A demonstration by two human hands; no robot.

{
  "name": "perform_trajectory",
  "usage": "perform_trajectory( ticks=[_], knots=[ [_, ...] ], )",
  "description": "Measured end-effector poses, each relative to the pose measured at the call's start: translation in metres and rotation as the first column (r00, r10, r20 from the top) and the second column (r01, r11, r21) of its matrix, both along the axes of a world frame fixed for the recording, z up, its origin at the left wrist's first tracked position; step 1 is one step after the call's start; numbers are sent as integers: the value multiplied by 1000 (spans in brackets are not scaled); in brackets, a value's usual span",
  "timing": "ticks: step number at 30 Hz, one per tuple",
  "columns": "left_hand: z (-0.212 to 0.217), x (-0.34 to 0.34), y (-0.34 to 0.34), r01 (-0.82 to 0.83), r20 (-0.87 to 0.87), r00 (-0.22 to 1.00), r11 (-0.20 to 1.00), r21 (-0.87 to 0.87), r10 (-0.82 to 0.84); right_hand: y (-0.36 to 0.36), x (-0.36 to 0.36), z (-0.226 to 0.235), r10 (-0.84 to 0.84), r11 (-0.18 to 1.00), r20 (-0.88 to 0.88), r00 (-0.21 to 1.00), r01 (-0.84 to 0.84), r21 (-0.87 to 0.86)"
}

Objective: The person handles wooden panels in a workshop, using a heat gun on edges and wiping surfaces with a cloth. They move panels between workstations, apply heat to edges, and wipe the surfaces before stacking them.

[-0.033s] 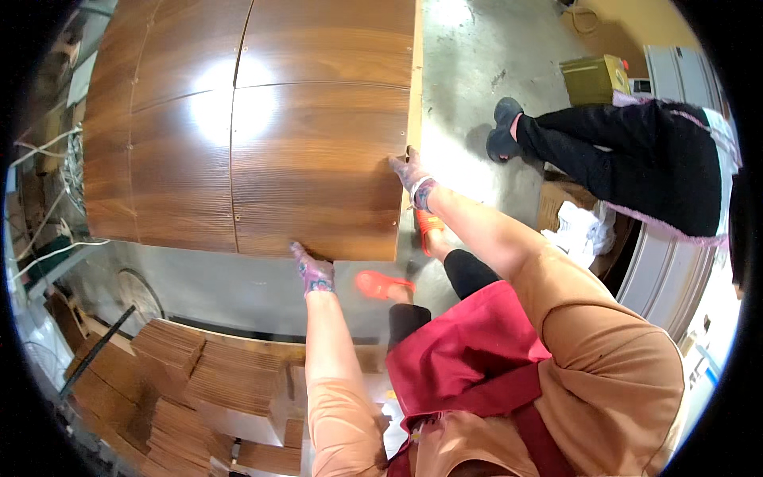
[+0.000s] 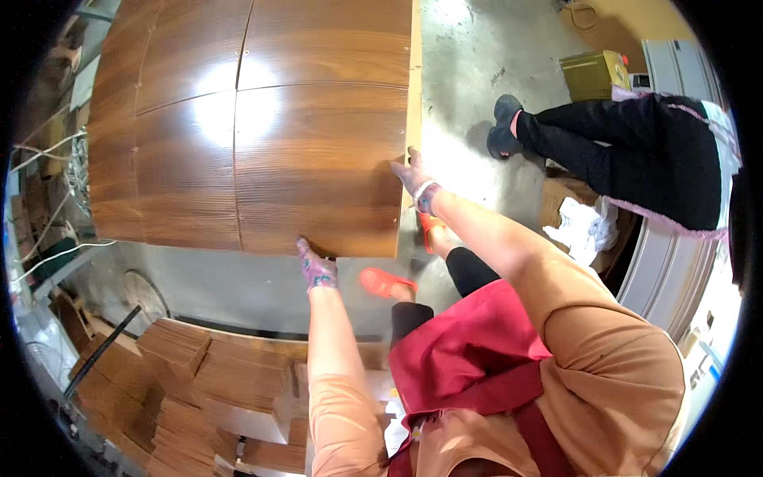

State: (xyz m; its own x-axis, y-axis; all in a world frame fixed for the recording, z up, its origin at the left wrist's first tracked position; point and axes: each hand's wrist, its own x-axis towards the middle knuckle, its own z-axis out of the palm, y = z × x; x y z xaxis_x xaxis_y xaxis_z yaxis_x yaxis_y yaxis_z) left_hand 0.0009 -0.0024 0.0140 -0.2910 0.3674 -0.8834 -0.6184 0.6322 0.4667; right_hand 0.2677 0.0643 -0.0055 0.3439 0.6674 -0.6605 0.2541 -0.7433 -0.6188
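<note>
A dark brown wood-grain panel (image 2: 318, 175) with small holes along its sides lies flat, edge to edge with matching panels. At its near edge, my left hand (image 2: 318, 267) in a patterned purple glove has the thumb on top, the fingers hidden beneath. My right hand (image 2: 413, 179), in a similar glove with greyish fingers, grips the right edge near the front corner. Its thumb rests on the surface while the other fingers go down the pale side.
Stacked brown boards (image 2: 238, 381) stand behind my left arm at the lower left, by a black bar (image 2: 103, 350). To the right, a person in black trousers (image 2: 620, 143) stands near an olive canister (image 2: 592, 75). White crumpled material (image 2: 584, 230) sits on a cardboard box. White cables (image 2: 60, 258) hang at the far left.
The panels and my left hand appear shifted very slightly right and up in the picture. Both hands keep their places on the panel's edges.
</note>
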Motion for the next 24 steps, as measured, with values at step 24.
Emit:
perform_trajectory(
  ticks=[24],
  knots=[
    [300,-61,-159,724,-41,683,684,-90,-729,-287,255,258,-308,937,-463,831,181,-299]
  ],
)
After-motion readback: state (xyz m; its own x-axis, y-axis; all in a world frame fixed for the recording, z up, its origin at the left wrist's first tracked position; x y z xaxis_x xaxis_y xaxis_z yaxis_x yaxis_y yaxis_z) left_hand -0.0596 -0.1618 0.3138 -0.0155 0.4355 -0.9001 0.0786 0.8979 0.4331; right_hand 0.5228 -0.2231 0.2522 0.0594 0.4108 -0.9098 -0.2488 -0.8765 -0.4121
